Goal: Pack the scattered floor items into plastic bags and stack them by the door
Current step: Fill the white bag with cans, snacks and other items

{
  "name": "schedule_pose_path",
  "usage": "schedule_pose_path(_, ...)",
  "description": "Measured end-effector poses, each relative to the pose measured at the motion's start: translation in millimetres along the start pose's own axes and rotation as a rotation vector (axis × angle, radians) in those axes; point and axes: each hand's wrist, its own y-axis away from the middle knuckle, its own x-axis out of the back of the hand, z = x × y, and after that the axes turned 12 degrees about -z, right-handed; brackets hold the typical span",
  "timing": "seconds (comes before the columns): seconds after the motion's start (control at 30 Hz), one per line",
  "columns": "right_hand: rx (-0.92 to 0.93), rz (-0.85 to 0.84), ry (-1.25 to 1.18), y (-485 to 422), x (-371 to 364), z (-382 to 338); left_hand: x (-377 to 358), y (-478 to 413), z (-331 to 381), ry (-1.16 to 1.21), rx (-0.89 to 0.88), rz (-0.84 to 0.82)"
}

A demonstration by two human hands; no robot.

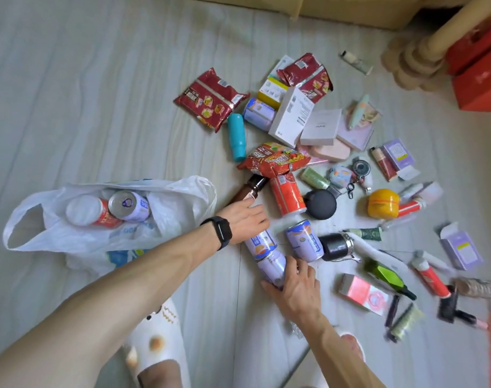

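Now left grip [245, 219] curled over purple can [259, 243]; right grip [294, 284] wraps second cylindrical can [271, 268]; crinkled plastic bag [177, 197] nearby.

The floor [99, 93] is pale grey with soft lines like wood. At the top edge stands some light wooden furniture [350, 9]. In the top right corner is a brown cardboard post [423, 51] with bumpy rings at its foot. Red boxes [479, 88] sit just beside it. Near the bottom are two white slippers [160, 340] with little pictures. A black band [220, 232] goes round one wrist.
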Motion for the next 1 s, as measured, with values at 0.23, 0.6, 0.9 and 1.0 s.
schedule_pose_path(0.23,-0.081,-0.172,-0.346,7.1,19.1,-8.5,32.2,79.6,3.0,0.419,0.299,0.195)
schedule_pose_path(0.6,0.381,-0.004,-0.901,21.2,65.2,-180.8,-12.2,255.6,-9.1,1.111,1.118,0.41)
schedule_pose_path(0.9,0.435,-0.155,-0.932,-12.1,29.4,-265.7,-80.9,271.3,-3.3,1.088,1.016,0.088)
schedule_pose_path(1.0,0.386,-0.225,-0.861,-15.3,9.1,-263.7,-96.5,268.6,0.7,1.064,1.029,-0.029)
